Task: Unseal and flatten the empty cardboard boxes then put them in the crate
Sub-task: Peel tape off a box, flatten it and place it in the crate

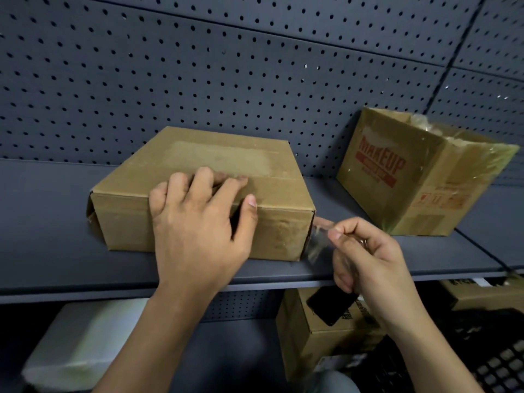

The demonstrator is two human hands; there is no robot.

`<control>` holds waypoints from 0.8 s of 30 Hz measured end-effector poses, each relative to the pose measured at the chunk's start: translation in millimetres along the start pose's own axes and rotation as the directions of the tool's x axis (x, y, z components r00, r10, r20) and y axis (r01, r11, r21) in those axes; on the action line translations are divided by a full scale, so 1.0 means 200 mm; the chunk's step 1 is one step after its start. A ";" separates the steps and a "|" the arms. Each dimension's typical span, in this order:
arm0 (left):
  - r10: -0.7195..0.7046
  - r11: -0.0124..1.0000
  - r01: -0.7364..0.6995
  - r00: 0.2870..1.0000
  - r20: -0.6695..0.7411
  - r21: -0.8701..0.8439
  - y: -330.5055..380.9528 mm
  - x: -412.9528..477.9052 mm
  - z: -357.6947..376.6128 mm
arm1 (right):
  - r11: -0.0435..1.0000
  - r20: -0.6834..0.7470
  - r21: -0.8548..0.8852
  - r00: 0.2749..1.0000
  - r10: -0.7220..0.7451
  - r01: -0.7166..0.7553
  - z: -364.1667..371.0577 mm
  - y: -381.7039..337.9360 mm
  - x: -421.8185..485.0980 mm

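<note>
A plain brown cardboard box (272,177) lies flat on the grey shelf (51,222). My left hand (198,222) rests on its top and front edge, fingers spread, thumb down the front face. My right hand (365,259) is just right of the box's front right corner. It pinches a strip of clear tape (319,236) that still joins that corner, and a dark object (329,304) sticks out below its palm. A second box printed MAKEUP (397,171) stands tilted at the right of the shelf, its top open with torn tape.
A dark pegboard wall (255,66) backs the shelf. Below the shelf sit another cardboard box (306,344), a white block (82,341) at the left, and a black crate with a grid wall (499,364) at the lower right. More cardboard (487,293) lies above the crate.
</note>
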State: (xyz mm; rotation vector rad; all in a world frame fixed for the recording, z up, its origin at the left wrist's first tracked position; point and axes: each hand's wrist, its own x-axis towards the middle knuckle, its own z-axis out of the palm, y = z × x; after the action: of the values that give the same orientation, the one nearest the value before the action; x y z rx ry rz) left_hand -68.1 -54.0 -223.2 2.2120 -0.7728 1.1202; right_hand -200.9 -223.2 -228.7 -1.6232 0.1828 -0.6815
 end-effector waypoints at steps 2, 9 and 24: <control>-0.004 1.000 0.004 1.000 -0.001 -0.007 0.00 0.00 0.00 | 1.000 -0.030 0.025 0.999 0.011 -0.011 0.01 0.00 0.00; 0.000 0.999 0.001 1.000 0.029 -0.050 -0.02 0.01 -0.02 | 0.999 -0.132 0.022 0.991 0.032 -0.029 0.04 0.01 0.03; 0.003 0.996 0.007 0.994 0.109 -0.086 -0.03 0.01 -0.07 | 0.996 -0.347 -0.043 0.936 0.062 -0.082 0.04 0.02 0.18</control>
State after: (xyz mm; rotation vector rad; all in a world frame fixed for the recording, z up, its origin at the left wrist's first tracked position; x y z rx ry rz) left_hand -71.4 -41.1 -215.4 2.2154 -0.8482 0.9533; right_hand -166.1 -235.2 -220.9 -1.5325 0.5191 -0.9092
